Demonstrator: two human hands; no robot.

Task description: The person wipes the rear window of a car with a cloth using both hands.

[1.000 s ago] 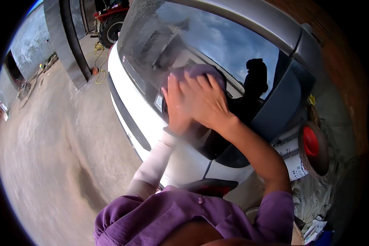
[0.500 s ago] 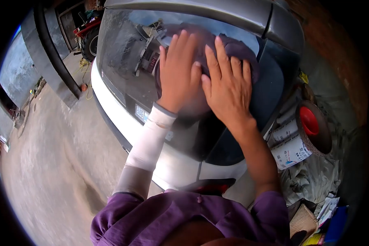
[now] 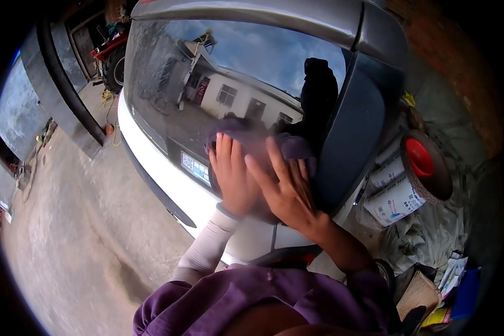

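My left hand [image 3: 232,182] lies flat on a dark purple cloth [image 3: 298,149], its fingers stretched upward and a little blurred. Beside it, my right hand [image 3: 288,196] is also flat on the cloth, with its fingers spread. The cloth is against the lower part of a vehicle's dark glass window [image 3: 157,101], and parts of it show past my fingertips. Sky, a white building and a dark silhouette reflect in the glass. A sticker with a square code [image 3: 195,166] sits near the window's lower edge, left of my left hand.
White lower bodywork [image 3: 145,151] curves below the glass. To the right stands a bucket-like container [image 3: 395,193] with a red object [image 3: 419,158] inside, on crumpled plastic sheeting [image 3: 425,232]. A grey pillar [image 3: 67,84] and a tractor wheel [image 3: 116,68] are at the left.
Both hands and the purple cloth have slid down the glass, from its upper part to near its lower edge. More reflection now shows above them.
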